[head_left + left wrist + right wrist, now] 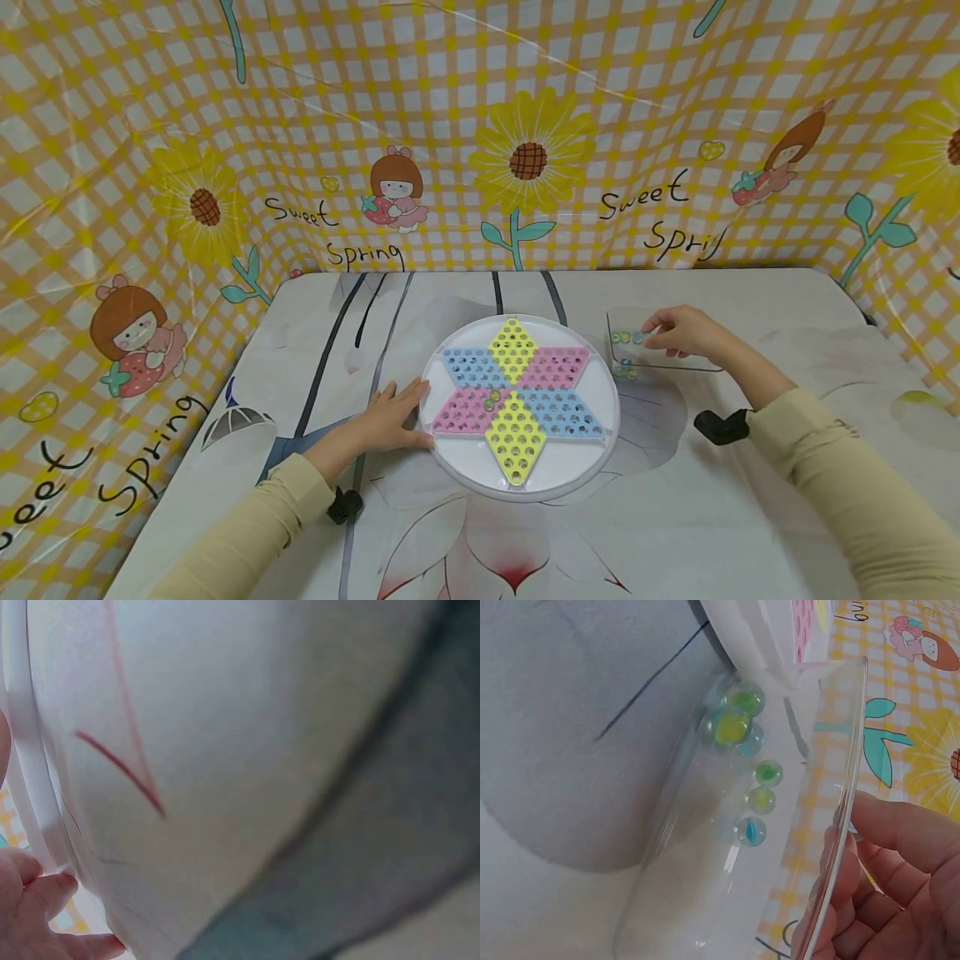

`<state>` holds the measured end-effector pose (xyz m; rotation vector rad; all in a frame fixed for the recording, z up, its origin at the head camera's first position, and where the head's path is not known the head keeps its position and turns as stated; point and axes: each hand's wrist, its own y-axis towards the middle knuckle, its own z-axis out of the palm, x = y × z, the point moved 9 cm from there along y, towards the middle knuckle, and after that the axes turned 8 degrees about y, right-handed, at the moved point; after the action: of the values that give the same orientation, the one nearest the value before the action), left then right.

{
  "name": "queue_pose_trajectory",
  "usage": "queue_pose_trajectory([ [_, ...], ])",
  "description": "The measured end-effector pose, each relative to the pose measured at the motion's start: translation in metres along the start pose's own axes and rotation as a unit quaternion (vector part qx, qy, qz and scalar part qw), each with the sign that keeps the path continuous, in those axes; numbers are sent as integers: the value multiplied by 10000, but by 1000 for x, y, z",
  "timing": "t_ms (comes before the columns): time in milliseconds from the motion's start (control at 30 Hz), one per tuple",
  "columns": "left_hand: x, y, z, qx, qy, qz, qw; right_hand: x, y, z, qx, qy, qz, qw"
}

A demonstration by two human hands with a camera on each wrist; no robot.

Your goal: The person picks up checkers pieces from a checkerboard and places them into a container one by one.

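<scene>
A round white Chinese checkers board (459, 454) has a star of yellow, pink and blue holed sections. Two glass marbles (492, 400) sit near its middle, on the pink section's inner end. My left hand (390, 417) rests at the board's left rim with fingers spread and fairly straight. To the right of the board, my right hand (682, 332) is over a clear plastic box (855, 742). Its thumb (900, 825) and finger pinch a small glassy marble (847, 823), mostly hidden by the fingertips. Several green, yellow and blue marbles (767, 773) lie in the box.
A white cloth with grey, black and red printed lines covers the table (675, 517). Yellow checked fabric (450, 100) with sunflowers hangs at the back and both sides. Black objects (722, 427) sit by both wrists.
</scene>
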<state>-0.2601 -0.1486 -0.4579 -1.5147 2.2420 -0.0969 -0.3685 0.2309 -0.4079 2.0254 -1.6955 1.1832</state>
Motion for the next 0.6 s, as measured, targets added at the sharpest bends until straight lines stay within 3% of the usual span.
queue_pose_trajectory([
  [333, 0, 0, 0, 4, 8, 11, 10000, -6, -4, -5, 10, 43, -20, 10000],
  [600, -1, -1, -1, 30, -43, -21, 10000, 19, -9, -4, -104, -25, -243, 9996],
])
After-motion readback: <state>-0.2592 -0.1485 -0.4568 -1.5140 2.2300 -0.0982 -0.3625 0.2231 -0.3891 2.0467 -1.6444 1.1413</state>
